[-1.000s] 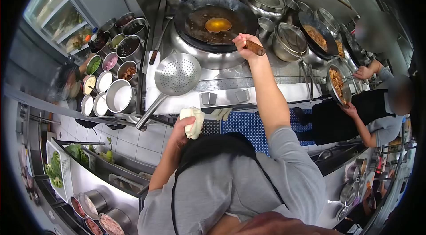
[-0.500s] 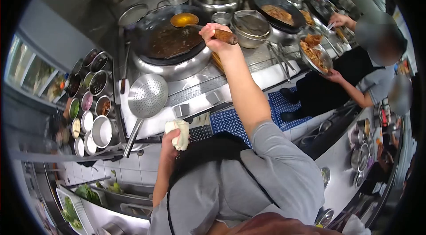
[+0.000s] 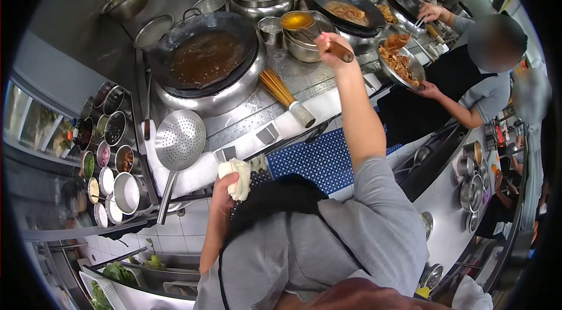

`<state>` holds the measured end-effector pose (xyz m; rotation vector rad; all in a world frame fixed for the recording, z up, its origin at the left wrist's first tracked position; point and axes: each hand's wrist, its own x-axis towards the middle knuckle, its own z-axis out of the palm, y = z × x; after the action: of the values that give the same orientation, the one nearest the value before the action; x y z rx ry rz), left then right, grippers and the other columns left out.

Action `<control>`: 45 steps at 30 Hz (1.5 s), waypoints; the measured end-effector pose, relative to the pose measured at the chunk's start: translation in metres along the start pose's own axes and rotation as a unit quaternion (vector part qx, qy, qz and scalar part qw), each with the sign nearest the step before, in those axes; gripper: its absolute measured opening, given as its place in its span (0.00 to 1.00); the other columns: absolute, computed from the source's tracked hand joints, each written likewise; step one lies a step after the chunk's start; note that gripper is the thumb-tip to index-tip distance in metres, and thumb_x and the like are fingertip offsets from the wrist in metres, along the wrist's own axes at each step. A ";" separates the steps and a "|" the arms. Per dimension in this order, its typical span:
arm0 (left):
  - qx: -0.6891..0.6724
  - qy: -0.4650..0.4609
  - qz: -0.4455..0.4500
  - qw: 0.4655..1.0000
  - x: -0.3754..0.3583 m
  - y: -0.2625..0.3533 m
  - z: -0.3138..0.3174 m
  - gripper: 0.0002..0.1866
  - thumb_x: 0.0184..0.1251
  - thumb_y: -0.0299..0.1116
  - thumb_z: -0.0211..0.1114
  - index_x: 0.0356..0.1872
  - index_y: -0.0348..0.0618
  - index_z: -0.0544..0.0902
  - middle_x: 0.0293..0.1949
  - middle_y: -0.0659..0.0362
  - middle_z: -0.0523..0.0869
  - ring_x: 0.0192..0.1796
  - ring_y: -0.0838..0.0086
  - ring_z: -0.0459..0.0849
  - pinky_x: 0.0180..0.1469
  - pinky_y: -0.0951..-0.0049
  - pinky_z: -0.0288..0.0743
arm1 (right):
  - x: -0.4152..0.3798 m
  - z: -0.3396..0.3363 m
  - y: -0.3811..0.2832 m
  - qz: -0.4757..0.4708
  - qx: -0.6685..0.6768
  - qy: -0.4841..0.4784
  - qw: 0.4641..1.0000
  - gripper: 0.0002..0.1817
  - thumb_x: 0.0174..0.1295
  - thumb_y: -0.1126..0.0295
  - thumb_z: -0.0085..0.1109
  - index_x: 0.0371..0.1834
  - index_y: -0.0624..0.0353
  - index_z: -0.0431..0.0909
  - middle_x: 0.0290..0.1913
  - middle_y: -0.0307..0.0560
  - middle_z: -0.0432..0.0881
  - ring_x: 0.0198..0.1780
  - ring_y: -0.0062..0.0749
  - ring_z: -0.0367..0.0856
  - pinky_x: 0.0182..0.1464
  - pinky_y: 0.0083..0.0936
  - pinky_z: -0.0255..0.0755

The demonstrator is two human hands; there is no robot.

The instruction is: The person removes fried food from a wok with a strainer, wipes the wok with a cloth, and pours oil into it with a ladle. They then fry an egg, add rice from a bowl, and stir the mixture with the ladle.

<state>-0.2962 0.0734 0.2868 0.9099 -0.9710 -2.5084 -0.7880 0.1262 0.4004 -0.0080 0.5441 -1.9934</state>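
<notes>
My right hand (image 3: 332, 48) is closed around the wooden handle of a ladle (image 3: 297, 20), whose bowl holds amber liquid above a strainer-topped metal pot (image 3: 303, 50). My left hand (image 3: 223, 192) grips a folded whitish cloth (image 3: 235, 178) near my apron. A black wok (image 3: 164, 47) with brown liquid and bits sits on a round steel burner to the left. Between wok and counter edge lies a bamboo brush (image 3: 280, 89). A perforated skimmer (image 3: 180, 139) rests on white towels at the counter's front.
Several small ingredient pots (image 3: 116, 128) stand at the left. A co-worker (image 3: 474, 70) at the right holds a metal bowl of browned food (image 3: 400, 59) and tongs. Another wok (image 3: 346, 11) with food stands behind. Blue patterned mat (image 3: 310, 159) on the floor.
My right hand has carried the ladle rightward, from over the left wok to over the strainer-topped pot. The view has shifted, and the bamboo brush now shows fully. My left hand still holds the cloth.
</notes>
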 end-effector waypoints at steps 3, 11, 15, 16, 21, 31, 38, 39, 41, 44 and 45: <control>0.011 0.009 0.001 1.000 0.000 0.001 0.000 0.30 0.50 0.39 0.69 0.53 0.34 0.72 0.36 0.49 0.83 0.32 0.62 0.85 0.29 0.64 0.84 | -0.013 -0.008 -0.019 -0.058 -0.131 0.074 0.987 0.06 0.57 0.79 0.55 0.28 0.63 0.67 0.24 0.43 0.74 0.22 0.23 0.75 0.19 0.12 0.69; 0.030 -0.045 0.044 0.998 0.002 0.011 0.024 0.34 0.47 0.40 0.74 0.54 0.34 0.72 0.37 0.50 0.83 0.35 0.64 0.85 0.35 0.63 0.84 | -0.021 -0.030 -0.037 -0.129 -0.597 0.198 0.766 0.07 0.60 0.73 0.56 0.26 0.61 0.75 0.19 0.37 0.76 0.13 0.21 0.70 0.15 0.17 0.65; 0.042 -0.058 0.025 0.997 0.007 0.012 0.023 0.34 0.48 0.39 0.73 0.56 0.32 0.72 0.37 0.50 0.83 0.37 0.63 0.85 0.37 0.64 0.84 | -0.031 -0.029 -0.030 -0.183 -0.790 0.202 0.550 0.07 0.52 0.72 0.58 0.31 0.66 0.78 0.19 0.49 0.78 0.14 0.28 0.76 0.20 0.27 0.71; 0.040 -0.066 0.014 0.997 0.010 0.010 0.017 0.34 0.48 0.39 0.72 0.56 0.31 0.72 0.38 0.50 0.83 0.39 0.63 0.85 0.39 0.64 0.84 | -0.030 -0.031 -0.030 -0.190 -0.850 0.205 0.446 0.13 0.51 0.71 0.59 0.38 0.66 0.78 0.26 0.60 0.81 0.25 0.43 0.84 0.32 0.36 0.77; 0.052 -0.100 0.043 0.993 0.017 0.005 0.012 0.33 0.49 0.41 0.70 0.55 0.30 0.73 0.44 0.46 0.83 0.45 0.59 0.84 0.44 0.62 0.83 | -0.047 0.004 0.003 -0.250 -0.893 0.154 0.340 0.15 0.50 0.72 0.57 0.42 0.64 0.75 0.36 0.68 0.81 0.45 0.60 0.81 0.49 0.50 0.72; 0.036 -0.069 0.029 0.997 -0.002 0.011 0.020 0.29 0.49 0.40 0.70 0.50 0.33 0.75 0.34 0.45 0.84 0.30 0.59 0.86 0.31 0.62 0.84 | -0.005 0.077 0.116 -0.045 -0.645 0.026 0.762 0.04 0.53 0.78 0.60 0.25 0.67 0.76 0.19 0.45 0.77 0.14 0.29 0.76 0.17 0.28 0.70; -0.044 -0.008 0.032 0.998 -0.039 -0.008 -0.037 0.28 0.47 0.35 0.70 0.50 0.32 0.75 0.35 0.48 0.84 0.32 0.61 0.86 0.30 0.63 0.84 | 0.050 0.082 0.182 0.022 -0.617 0.044 0.785 0.05 0.57 0.77 0.59 0.30 0.67 0.74 0.20 0.43 0.76 0.15 0.25 0.73 0.16 0.23 0.68; -0.050 0.002 0.026 0.998 -0.043 -0.013 -0.047 0.28 0.47 0.35 0.70 0.50 0.32 0.75 0.35 0.48 0.84 0.32 0.61 0.86 0.30 0.63 0.84 | 0.045 0.087 0.187 0.044 -0.581 0.056 0.811 0.05 0.58 0.76 0.58 0.31 0.66 0.73 0.20 0.43 0.76 0.15 0.24 0.73 0.15 0.20 0.68; -0.059 0.019 0.011 0.998 -0.048 -0.023 -0.064 0.27 0.47 0.35 0.70 0.50 0.32 0.75 0.35 0.47 0.84 0.32 0.61 0.86 0.30 0.62 0.84 | 0.044 0.090 0.195 0.088 -0.497 0.070 0.861 0.05 0.60 0.76 0.56 0.32 0.65 0.71 0.21 0.42 0.75 0.15 0.22 0.72 0.15 0.16 0.67; -0.052 0.040 0.006 0.998 -0.051 -0.032 -0.074 0.27 0.46 0.33 0.70 0.50 0.32 0.75 0.36 0.48 0.84 0.33 0.60 0.86 0.33 0.61 0.83 | 0.043 0.092 0.200 0.162 -0.334 0.061 0.927 0.05 0.63 0.76 0.50 0.33 0.62 0.65 0.23 0.43 0.74 0.16 0.20 0.71 0.14 0.10 0.67; -0.041 0.052 0.009 0.998 -0.051 -0.033 -0.074 0.27 0.47 0.33 0.70 0.50 0.32 0.75 0.36 0.48 0.84 0.33 0.60 0.86 0.34 0.61 0.83 | 0.045 0.088 0.201 0.179 -0.260 0.050 0.948 0.05 0.62 0.77 0.52 0.33 0.62 0.65 0.23 0.44 0.74 0.18 0.22 0.72 0.15 0.11 0.67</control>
<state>-0.2102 0.0849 0.2450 0.9912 -0.8340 -2.4397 -0.6183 -0.0197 0.3931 -0.1245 1.0483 -1.4599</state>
